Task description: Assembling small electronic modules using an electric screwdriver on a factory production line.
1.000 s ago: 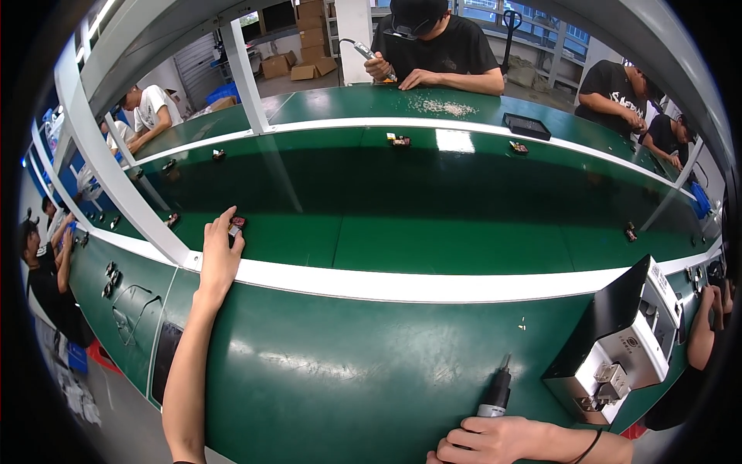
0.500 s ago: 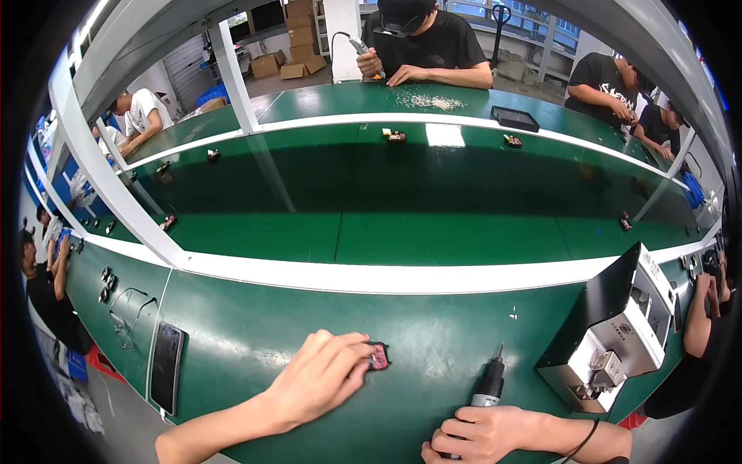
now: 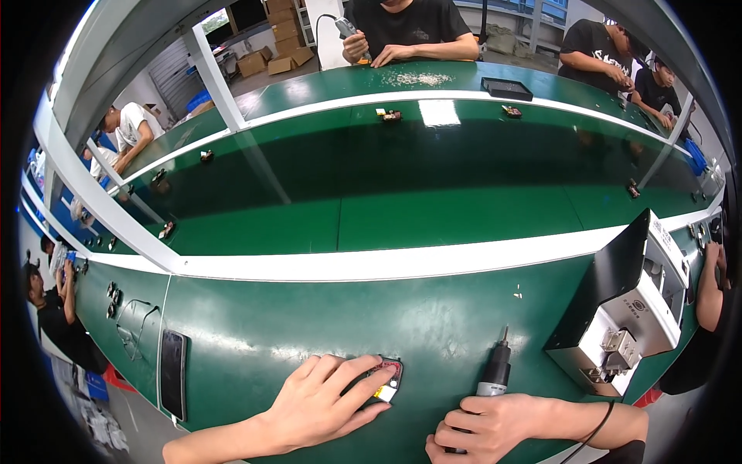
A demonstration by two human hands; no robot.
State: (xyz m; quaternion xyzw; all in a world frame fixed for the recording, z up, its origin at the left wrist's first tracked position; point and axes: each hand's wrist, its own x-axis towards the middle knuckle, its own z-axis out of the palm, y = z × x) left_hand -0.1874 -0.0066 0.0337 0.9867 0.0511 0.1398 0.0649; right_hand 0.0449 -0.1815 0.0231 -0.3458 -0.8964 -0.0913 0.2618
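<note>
- A flat black phone [image 3: 172, 373] lies on the near left of the worktop [image 3: 255, 340], a slim glossy slab with rounded corners, well apart from the hands.
- The worktop is a smooth green mat with a dull sheen; a white strip [image 3: 402, 263] runs across its far edge, and beyond it lies a darker, glossier green conveyor belt [image 3: 433, 178].
- The left hand [image 3: 328, 402] rests palm down on the near worktop, fingers spread and pressed over a small part [image 3: 384, 381]; the fingers are laid on it, not curled round it.
- The small part is a flat little piece with a red edge and a pale yellow and white patch at its right corner; most of it is hidden under the fingers, so its full shape cannot be told. It lies on the near worktop, just left of the electric screwdriver [image 3: 495, 370].
- The electric screwdriver is a round dark barrel with a grey collar and a thin metal bit pointing to the far side.
- The right hand [image 3: 483, 429] is closed round the lower body of the screwdriver, fingers wrapped tight, at the near edge.
- A boxy white and black device [image 3: 630, 309] stands to the right, hard-edged, with a matt black slanted side panel and a small metal fitting on its near face.
- Several tiny dark parts [image 3: 392, 115] sit far off on the belt, where other people work at the far side.
</note>
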